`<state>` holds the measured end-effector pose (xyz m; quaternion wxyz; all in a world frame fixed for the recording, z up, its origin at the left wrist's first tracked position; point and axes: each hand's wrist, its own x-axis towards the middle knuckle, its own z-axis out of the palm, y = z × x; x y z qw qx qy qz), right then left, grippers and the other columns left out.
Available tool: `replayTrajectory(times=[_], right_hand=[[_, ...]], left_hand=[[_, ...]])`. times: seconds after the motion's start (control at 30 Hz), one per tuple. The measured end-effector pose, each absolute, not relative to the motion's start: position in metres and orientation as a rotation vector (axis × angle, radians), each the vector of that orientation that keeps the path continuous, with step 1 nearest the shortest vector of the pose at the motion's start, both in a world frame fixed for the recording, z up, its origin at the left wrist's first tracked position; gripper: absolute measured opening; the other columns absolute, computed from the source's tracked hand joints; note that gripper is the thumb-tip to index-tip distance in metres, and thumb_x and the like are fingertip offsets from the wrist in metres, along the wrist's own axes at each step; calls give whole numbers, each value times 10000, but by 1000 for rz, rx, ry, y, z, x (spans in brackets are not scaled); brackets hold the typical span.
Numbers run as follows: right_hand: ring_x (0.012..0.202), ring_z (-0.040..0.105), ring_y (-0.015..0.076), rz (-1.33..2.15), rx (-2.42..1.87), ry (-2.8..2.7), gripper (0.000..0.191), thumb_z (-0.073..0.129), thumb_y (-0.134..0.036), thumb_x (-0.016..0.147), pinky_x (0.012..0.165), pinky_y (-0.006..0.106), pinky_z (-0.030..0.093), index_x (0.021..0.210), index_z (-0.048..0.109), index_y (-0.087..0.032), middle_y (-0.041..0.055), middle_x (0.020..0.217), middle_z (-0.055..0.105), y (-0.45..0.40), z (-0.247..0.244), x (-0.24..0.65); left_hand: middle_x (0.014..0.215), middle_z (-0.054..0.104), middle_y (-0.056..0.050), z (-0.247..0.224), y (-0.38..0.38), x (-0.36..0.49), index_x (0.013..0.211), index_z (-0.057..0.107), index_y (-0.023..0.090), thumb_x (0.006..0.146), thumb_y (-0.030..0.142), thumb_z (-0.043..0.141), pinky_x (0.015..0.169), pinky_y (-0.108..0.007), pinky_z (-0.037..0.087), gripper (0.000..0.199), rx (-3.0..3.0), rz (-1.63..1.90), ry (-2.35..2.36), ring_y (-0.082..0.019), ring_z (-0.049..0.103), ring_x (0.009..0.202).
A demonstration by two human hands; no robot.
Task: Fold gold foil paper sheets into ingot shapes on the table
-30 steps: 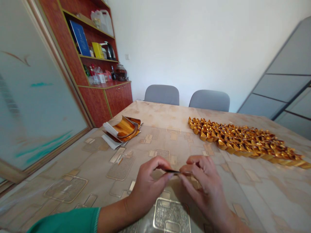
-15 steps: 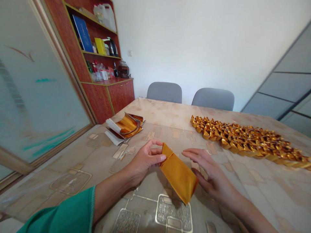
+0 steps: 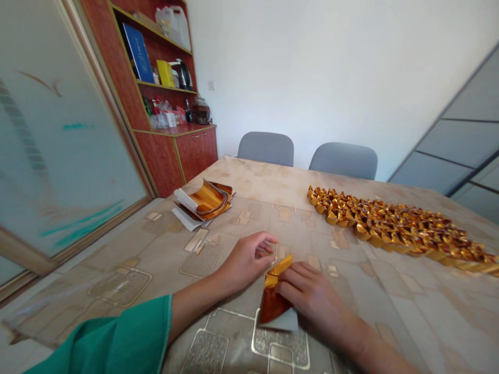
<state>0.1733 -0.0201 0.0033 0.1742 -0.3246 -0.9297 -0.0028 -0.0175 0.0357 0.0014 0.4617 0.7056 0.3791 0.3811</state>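
Observation:
A folded piece of gold foil paper (image 3: 275, 304), with a pale underside at its near edge, is at the table's near middle. My right hand (image 3: 310, 291) lies over its right side, fingers curled and gripping it. Just left of the paper, my left hand (image 3: 251, 259) is apart from it, thumb and fingers curved with a gap between them and nothing held. Farther left lies a curled stack of gold foil sheets (image 3: 208, 202) with white backing. On the right stand rows of folded gold paper pieces (image 3: 390, 223), packed close together.
The table has a patterned, shiny cover (image 3: 128, 291). Two grey chairs (image 3: 266, 148) stand at its far side. A red-brown cabinet (image 3: 175, 156) with bottles and a kettle is at the back left, beside a frosted glass door (image 3: 66, 130).
My left hand has let go of the gold foil paper. My right hand has closed on the paper, which has turned and now shows a darker inner face and pale underside.

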Motion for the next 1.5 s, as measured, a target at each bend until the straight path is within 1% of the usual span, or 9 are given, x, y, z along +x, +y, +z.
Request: replayTrajectory(times=[0.17, 0.37, 0.6, 0.77, 0.9, 1.13, 1.23, 1.37, 1.5], right_hand=[[867, 564, 226, 43, -1167, -2600, 283, 544, 11, 799, 743, 345, 477, 985, 631, -185, 56, 946, 667, -24, -2, 169], [912, 517, 220, 354, -1161, -2639, 255, 568, -30, 745, 788, 353, 444, 923, 585, -211, 31, 964, 610, -29, 15, 173], [982, 511, 202, 689, -1043, -2539, 137, 648, -127, 843, 851, 354, 432, 909, 602, -237, 10, 1019, 569, -31, 24, 180], [910, 534, 187, 659, -1125, -2426, 136, 579, -175, 944, 792, 332, 433, 823, 617, -222, 7, 916, 572, -28, 16, 173], [853, 535, 186, 566, -1199, -2362, 154, 629, -139, 896, 733, 313, 418, 764, 575, -197, 9, 862, 573, -26, 6, 167], [836, 518, 207, 462, -1258, -2375, 183, 621, -124, 892, 734, 334, 400, 745, 534, -189, 30, 855, 575, -26, -1, 162], [831, 515, 214, 434, -1265, -2396, 178, 630, -124, 885, 726, 338, 397, 748, 534, -187, 37, 859, 578, -26, -2, 161], [841, 518, 232, 383, -1270, -2425, 147, 628, -151, 892, 726, 350, 404, 772, 551, -188, 54, 878, 586, -25, -3, 161], [839, 521, 230, 350, -1275, -2422, 152, 630, -163, 892, 730, 351, 410, 766, 550, -190, 51, 873, 588, -25, -5, 161]], left_hand=[[903, 662, -31, 23, 9, -30, 874, 642, 190, 827, 185, 607, 794, -310, 448, 58, 2171, 801, 851, -189, 592, 861], [904, 636, -38, 16, -23, -43, 826, 611, 199, 688, 419, 806, 739, -332, 426, 325, 2479, 574, 917, -229, 553, 837], [1147, 649, -51, 0, -34, -47, 919, 671, 223, 829, 145, 647, 953, -400, 411, 121, 2501, 661, 923, -233, 559, 1062], [1188, 655, -68, -1, -37, -49, 748, 653, 201, 824, 147, 648, 983, -449, 406, 94, 2451, 737, 1016, -257, 562, 1100], [1208, 657, -77, -3, -38, -51, 746, 651, 203, 813, 152, 656, 1041, -508, 359, 85, 2469, 763, 1056, -278, 560, 1131], [1177, 663, -73, -3, -43, -57, 735, 613, 198, 826, 127, 617, 1050, -486, 366, 115, 2544, 792, 1085, -266, 572, 1112], [1138, 661, -81, -3, -50, -60, 895, 638, 198, 838, 120, 595, 1095, -489, 325, 105, 2595, 739, 1096, -257, 577, 1099], [1293, 618, -103, -1, -57, -61, 1347, 487, 199, 840, 307, 690, 1171, -514, 207, 557, 2719, 550, 963, -292, 517, 1232], [1359, 592, -115, 1, -57, -62, 1405, 434, 178, 819, 407, 719, 1195, -519, 144, 691, 2717, 443, 869, -310, 491, 1290]])
